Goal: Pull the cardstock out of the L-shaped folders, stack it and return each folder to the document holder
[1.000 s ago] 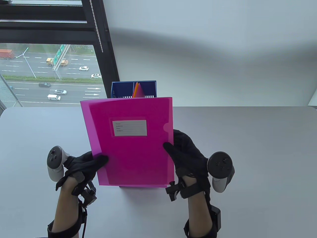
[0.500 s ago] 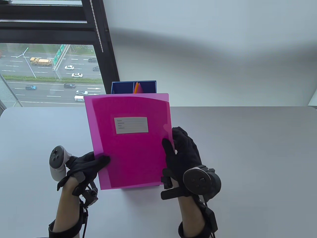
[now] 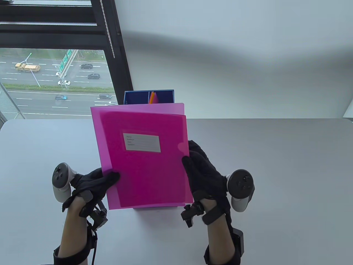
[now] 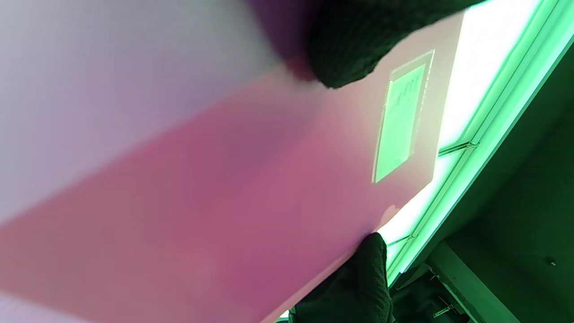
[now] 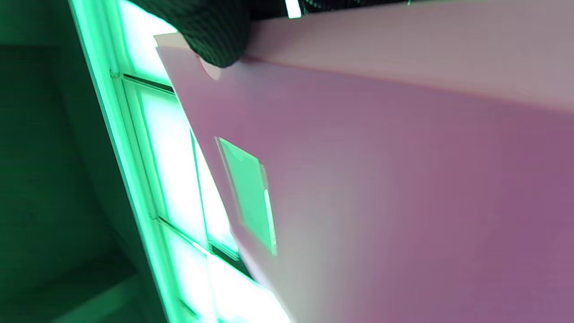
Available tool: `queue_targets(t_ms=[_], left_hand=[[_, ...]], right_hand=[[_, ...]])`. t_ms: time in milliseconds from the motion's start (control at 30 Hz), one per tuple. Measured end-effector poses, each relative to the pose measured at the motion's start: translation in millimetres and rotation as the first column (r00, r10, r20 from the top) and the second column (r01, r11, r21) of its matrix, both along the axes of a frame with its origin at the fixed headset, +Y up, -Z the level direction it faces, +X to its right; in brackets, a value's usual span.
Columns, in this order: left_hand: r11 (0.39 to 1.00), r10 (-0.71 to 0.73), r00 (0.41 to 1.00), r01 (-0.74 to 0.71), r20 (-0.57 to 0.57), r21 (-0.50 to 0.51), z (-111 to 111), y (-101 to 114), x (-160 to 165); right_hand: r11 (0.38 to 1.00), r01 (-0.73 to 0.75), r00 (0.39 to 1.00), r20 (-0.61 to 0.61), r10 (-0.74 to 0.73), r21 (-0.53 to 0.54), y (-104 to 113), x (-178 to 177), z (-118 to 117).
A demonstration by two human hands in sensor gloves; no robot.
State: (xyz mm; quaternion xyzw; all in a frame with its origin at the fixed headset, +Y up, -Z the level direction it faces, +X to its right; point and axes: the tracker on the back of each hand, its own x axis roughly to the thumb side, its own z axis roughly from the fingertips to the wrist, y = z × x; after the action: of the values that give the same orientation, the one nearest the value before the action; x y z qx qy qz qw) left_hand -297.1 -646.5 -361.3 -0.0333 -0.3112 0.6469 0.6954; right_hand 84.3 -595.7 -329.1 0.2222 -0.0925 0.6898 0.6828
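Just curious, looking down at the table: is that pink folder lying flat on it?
No, both hands, left hand and right hand, hold the pink folder up by its side edges.

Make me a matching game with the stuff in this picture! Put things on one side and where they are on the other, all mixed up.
Things:
1. pink folder
2. blue document holder
3. left hand
4. right hand

Places:
A. standing at the table's far edge, behind the folder
B. gripping the folder's right edge
C. held up between both hands
D. gripping the folder's lower left edge

Pairs: 1-C, 2-A, 3-D, 4-B
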Motion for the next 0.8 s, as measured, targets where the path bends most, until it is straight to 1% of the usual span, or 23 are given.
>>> queue_targets(t_ms=[100, 167, 267, 333, 433, 500, 600, 667, 733, 800], left_hand=[[1.0, 0.002, 1.0, -0.002, 0.017, 0.004, 0.0, 0.1, 0.8], [1.0, 0.002, 1.0, -0.002, 0.031, 0.01, -0.3, 0.0, 1.1], [1.0, 0.0, 0.999, -0.001, 0.054, 0.018, -0.3, 0.3, 1.7], [1.0, 0.006, 0.998, -0.007, 0.064, 0.02, -0.8, -0.3, 1.3], [1.0, 0.01, 0.998, -0.011, 0.064, 0.02, -0.9, -0.5, 0.7], [1.0, 0.012, 0.998, -0.014, 0.063, 0.02, -0.8, -0.3, 0.8], [1.0, 0.004, 0.998, -0.006, 0.06, 0.021, -1.0, -0.6, 1.4], [1.0, 0.002, 0.998, -0.003, 0.056, 0.021, -1.2, -0.8, 1.4], [0.999, 0.011, 0.999, -0.012, 0.049, 0.03, -1.5, -0.8, 1.4], [0.999, 0.016, 0.999, -0.018, 0.045, 0.041, -1.7, -0.3, 1.5]], right_hand=[[0.995, 0.081, 0.983, -0.163, -0.089, -0.052, -4.2, 0.2, -5.8], [0.991, 0.111, 0.967, -0.224, -0.125, -0.073, -5.6, -0.8, -7.6], [0.985, 0.128, 0.946, -0.286, -0.155, -0.113, -7.5, -2.5, -9.6], [0.984, 0.135, 0.94, -0.3, -0.165, -0.118, -7.7, -3.1, -10.4], [0.993, 0.088, 0.969, -0.223, -0.104, -0.08, -3.3, -0.2, -8.1], [0.999, 0.033, 0.992, -0.124, -0.038, -0.04, 1.2, 2.4, -5.1], [0.999, -0.043, 0.999, 0.022, 0.042, 0.014, 7.9, 4.2, 1.2], [0.99, -0.126, 0.983, 0.142, 0.117, 0.055, 13.8, 2.8, 7.9], [0.968, -0.232, 0.943, 0.267, 0.198, 0.101, 18.3, 0.9, 13.6], [0.952, -0.279, 0.914, 0.337, 0.224, 0.123, 20.5, -1.2, 17.0]])
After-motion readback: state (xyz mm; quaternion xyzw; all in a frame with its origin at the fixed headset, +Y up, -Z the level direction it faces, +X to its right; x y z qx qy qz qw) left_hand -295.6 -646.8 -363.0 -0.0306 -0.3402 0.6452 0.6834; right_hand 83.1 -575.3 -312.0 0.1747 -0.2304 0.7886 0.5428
